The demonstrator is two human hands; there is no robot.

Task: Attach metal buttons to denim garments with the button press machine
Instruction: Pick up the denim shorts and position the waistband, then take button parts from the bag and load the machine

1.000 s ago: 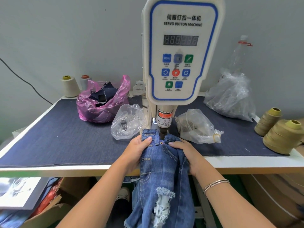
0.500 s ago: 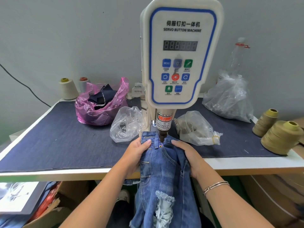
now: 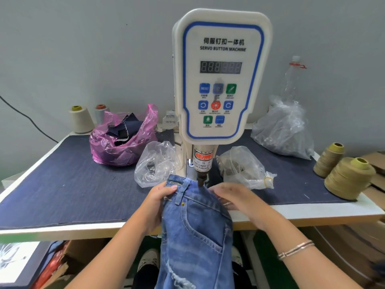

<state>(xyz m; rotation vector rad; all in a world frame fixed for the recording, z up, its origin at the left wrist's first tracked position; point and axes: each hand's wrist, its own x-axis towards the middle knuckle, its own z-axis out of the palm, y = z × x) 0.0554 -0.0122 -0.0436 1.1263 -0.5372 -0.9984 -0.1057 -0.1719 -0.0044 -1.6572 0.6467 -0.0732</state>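
Since a moment ago you've slid the jeans (image 3: 195, 224) leftward under the press, so the belt loop and its small rivet now sit clear of the plunger (image 3: 201, 180) and a fresh stretch of waistband lies beneath it, while your right hand (image 3: 239, 200) has shifted and blurs as it moves. Your left hand (image 3: 159, 202) grips the waistband edge, thumb curled over the top by the belt loop; the right rests flatter on the denim, fingers (image 3: 218, 189) loosely spread and pressing, not clearly pinching anything. The jeans hang off the front edge of the tabletop (image 3: 68, 190), waistband up at the machine (image 3: 220, 76). Now, I'd say the job is placement: pull that band flat and taut between both hands, no folds beneath the plunger, and square the spot before you trigger. Those right fingertips look near the plunger, so ease them back first. Whether a button is already loaded I can't tell.
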